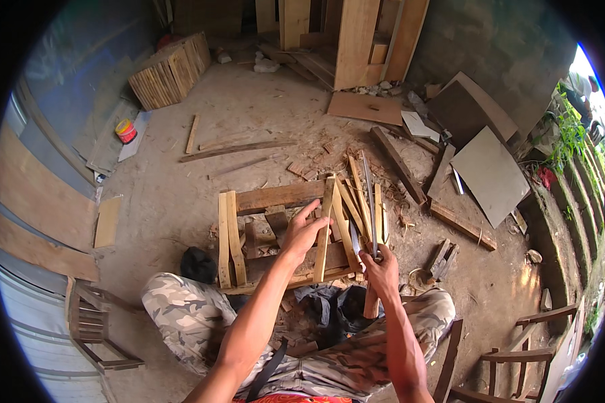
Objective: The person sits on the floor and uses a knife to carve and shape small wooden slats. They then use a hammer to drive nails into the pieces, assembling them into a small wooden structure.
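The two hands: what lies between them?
In the head view, a pale wooden slat stands between the left hand and the right hand. The left hand holds it; the right grips a long blade.

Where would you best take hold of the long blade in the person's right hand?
By its handle end, low at the right hand, coming from the person's side. The long blade runs thin and bare up over the wooden slats, leaving no safe place for a grip beyond the hand.
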The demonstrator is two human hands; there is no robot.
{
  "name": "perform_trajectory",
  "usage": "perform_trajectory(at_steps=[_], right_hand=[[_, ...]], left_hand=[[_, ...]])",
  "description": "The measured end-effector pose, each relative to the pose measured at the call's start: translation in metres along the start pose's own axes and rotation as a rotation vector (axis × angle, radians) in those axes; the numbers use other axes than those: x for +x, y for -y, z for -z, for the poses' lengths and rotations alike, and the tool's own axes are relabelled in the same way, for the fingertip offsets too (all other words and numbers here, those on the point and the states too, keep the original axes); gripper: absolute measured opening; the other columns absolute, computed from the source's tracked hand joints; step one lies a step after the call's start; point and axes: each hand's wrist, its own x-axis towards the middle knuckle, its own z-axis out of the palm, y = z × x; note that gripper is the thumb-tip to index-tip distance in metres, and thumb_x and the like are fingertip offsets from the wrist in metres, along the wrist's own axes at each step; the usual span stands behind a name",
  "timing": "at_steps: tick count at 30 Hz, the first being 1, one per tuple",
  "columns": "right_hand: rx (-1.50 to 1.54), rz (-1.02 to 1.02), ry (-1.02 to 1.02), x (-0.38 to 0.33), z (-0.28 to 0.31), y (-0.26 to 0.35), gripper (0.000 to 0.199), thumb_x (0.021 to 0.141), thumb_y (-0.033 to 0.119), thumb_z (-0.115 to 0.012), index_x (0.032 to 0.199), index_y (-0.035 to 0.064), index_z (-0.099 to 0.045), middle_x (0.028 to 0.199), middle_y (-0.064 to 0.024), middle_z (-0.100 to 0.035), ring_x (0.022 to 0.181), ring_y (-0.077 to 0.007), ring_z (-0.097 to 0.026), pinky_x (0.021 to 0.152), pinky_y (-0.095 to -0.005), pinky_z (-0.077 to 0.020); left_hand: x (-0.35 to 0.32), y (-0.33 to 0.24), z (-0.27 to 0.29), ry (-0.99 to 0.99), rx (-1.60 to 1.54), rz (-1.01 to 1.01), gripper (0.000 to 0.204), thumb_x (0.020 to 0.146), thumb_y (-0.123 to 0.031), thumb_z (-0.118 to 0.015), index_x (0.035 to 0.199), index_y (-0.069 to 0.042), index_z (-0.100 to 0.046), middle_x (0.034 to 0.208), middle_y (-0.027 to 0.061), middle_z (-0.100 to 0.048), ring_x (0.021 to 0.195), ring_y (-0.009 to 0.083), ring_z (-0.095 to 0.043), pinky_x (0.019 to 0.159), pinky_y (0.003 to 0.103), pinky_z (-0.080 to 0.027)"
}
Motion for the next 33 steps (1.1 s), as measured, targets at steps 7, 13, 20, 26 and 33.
perform_trajectory(at_steps=[7,13,20,26,33], right_hand=[[0.284,-0.041,0.145,-0.018,0.007,0.046,0.038,0.094,0.016,-0.074,0.124,-0.004,-0.066,0.072,-0.0039,-0.064,0.056,-0.0111,-0.06,0.052,-0.0273,-0.0485],[0.561,-0.065,0.346,-0.028,-0.015,0.06,0.039,0.093,0.019,-0.078,0.123,-0.0025,-0.065,0.077,-0.0035,-0.062,0.059,-0.0133,-0.062,0.052,-0.029,-0.0511],[0.56,-0.168,0.495,-0.029,-0.041,0.055,0.02,0.092,0.018,-0.078,0.094,0.003,-0.064,0.075,-0.0047,-0.063,0.058,-0.0143,-0.062,0.051,-0.0314,-0.052],[0.616,-0.134,0.541,-0.038,-0.055,0.058,0.02,0.093,0.018,-0.078,0.096,0.0025,-0.065,0.077,-0.0041,-0.062,0.06,-0.0134,-0.062,0.052,-0.0314,-0.0535],[0.622,-0.147,0.591,-0.04,-0.056,0.061,0.02,0.094,0.018,-0.076,0.097,0.0013,-0.066,0.078,-0.005,-0.063,0.062,-0.0144,-0.063,0.054,-0.0317,-0.0538]], left_hand=[[-0.085,-0.047,0.026,0.208,-0.615,0.356,0.053,0.103,-0.011,-0.054,0.154,-0.005,-0.042,0.102,0.0134,-0.07,0.059,0.0058,-0.063,0.043,0.016,-0.05],[-0.13,-0.047,0.044,0.223,-0.793,0.49,0.055,0.107,-0.036,-0.05,0.144,0.005,-0.052,0.098,0.0176,-0.07,0.054,0.0125,-0.063,0.039,0.019,-0.05],[-0.153,-0.059,0.073,0.127,-0.728,0.393,0.088,0.102,-0.07,-0.034,0.131,0.01,-0.058,0.087,0.0174,-0.069,0.054,0.0188,-0.065,0.039,0.022,-0.051],[-0.15,-0.064,0.088,-0.036,-0.655,0.409,0.101,0.093,-0.084,-0.033,0.118,0.009,-0.062,0.079,0.0123,-0.064,0.053,0.0193,-0.061,0.041,0.026,-0.05],[-0.15,-0.059,0.096,-0.046,-0.62,0.357,0.107,0.093,-0.086,-0.023,0.125,0.009,-0.061,0.077,0.0035,-0.057,0.058,0.0163,-0.054,0.048,0.027,-0.047]])
